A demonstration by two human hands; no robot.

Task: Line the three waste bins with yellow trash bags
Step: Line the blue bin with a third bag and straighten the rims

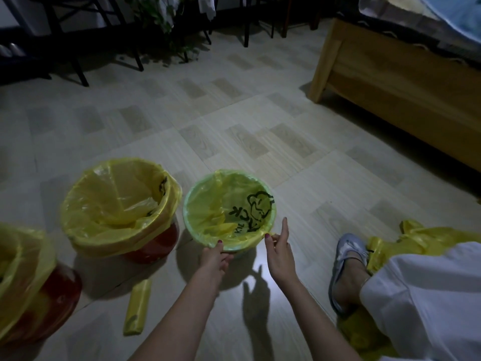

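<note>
Three bins stand on the floor. A green bin (pixel 188 201) in the middle holds a yellow bag (pixel 208 217) with black print, folded over its rim. My left hand (pixel 214 259) grips the bag edge at the near rim. My right hand (pixel 279 246) pinches the bag's edge at the near right rim, forefinger raised. A red bin (pixel 156 246) to the left wears a yellow bag (pixel 117 201) over its rim. Another red bin (pixel 52 295) at the far left edge is also lined with a yellow bag (pixel 23 254).
A roll of yellow bags (pixel 138 307) lies on the floor near my left forearm. Loose yellow bags (pixel 421 238) lie by my foot in a grey shoe (pixel 346 256). A wooden bed frame (pixel 390 82) stands at right; chair legs and a plant at the back.
</note>
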